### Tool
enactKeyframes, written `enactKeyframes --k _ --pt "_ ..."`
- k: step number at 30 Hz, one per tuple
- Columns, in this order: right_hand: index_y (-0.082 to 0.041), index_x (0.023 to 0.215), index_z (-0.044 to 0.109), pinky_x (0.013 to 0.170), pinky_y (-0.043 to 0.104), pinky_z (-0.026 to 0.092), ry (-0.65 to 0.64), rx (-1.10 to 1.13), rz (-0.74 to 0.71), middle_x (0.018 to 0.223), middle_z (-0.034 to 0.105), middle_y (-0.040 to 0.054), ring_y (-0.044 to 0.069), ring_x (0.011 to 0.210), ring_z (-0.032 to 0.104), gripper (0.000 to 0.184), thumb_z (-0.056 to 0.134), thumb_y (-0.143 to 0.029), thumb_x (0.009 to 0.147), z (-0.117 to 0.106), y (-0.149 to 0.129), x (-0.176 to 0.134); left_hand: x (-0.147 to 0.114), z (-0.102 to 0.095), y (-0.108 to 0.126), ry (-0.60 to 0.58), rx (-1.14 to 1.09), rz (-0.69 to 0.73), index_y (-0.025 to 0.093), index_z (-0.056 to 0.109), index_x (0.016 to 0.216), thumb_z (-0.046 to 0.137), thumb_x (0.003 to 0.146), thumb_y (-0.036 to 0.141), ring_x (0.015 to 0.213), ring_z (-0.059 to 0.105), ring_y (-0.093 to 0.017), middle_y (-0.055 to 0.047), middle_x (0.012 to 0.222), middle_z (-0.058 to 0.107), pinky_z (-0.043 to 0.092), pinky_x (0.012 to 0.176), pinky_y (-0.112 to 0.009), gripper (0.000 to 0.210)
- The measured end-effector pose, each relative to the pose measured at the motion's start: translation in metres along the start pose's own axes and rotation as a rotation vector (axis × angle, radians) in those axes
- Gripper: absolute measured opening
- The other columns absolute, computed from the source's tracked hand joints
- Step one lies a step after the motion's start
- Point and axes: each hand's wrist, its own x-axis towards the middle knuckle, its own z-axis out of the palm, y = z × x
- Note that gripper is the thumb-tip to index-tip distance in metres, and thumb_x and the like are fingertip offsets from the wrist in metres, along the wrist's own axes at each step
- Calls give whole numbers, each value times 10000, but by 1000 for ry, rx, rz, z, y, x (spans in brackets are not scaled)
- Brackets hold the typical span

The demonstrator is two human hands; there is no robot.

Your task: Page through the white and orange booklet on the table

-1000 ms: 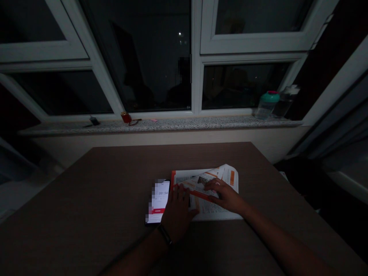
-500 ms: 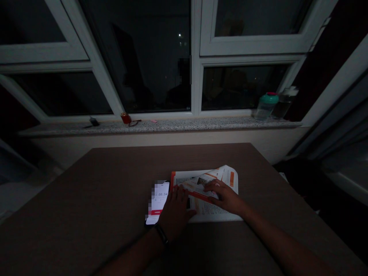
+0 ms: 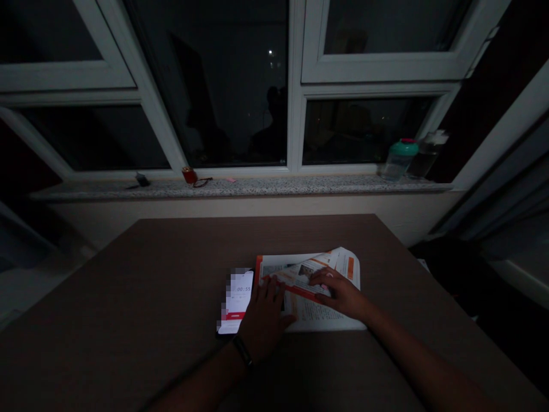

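A printed paper [image 3: 309, 315] with orange and red headings lies on the table, part of it folded over in a slanting flap [image 3: 295, 272]. Whether it is one sheet or several leaves I cannot tell. My left hand [image 3: 265, 312] rests flat over the paper's left side, fingers stretched out, with a dark band on the wrist. On the flap, my right hand [image 3: 338, 292] has bent fingers touching the print and its thumb held apart, near the red folded edge. A lit phone [image 3: 235, 303] showing a running timer lies just left of the paper, partly behind my left hand.
The brown table [image 3: 193, 246] reaches toward a granite windowsill [image 3: 266, 186]. On the sill stand a shaker bottle with a teal lid [image 3: 402, 157], a clear bottle [image 3: 426, 154], a small red jar [image 3: 189, 175] and a small dark object [image 3: 141, 179]. Dark windows are behind.
The phone's timer has gone from 54 to 55. My right hand and the paper appear slightly further right as the whole view shifts; both hands keep their places on the paper.
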Motion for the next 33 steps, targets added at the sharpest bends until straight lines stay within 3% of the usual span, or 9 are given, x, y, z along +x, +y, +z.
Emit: enactKeyframes --k 13,33 --pt "-248 1156 636 963 431 489 8 6 15 1138 657 94 246 1116 583 295 659 -222 864 0 -2 0 1 -6 -5 -1 -5 -41 210 441 1434 623 906 448 1420 298 -352 -183 1526 350 284 1120 -552 607" --pt "-250 1164 635 978 430 478 6 -37 13 1137 658 87 238 1115 582 291 649 -226 875 0 -3 0 4 6 -10 40 36 -52 104 397 1451 540 931 481 1427 289 -336 -192 1520 365 246 1144 -553 658"
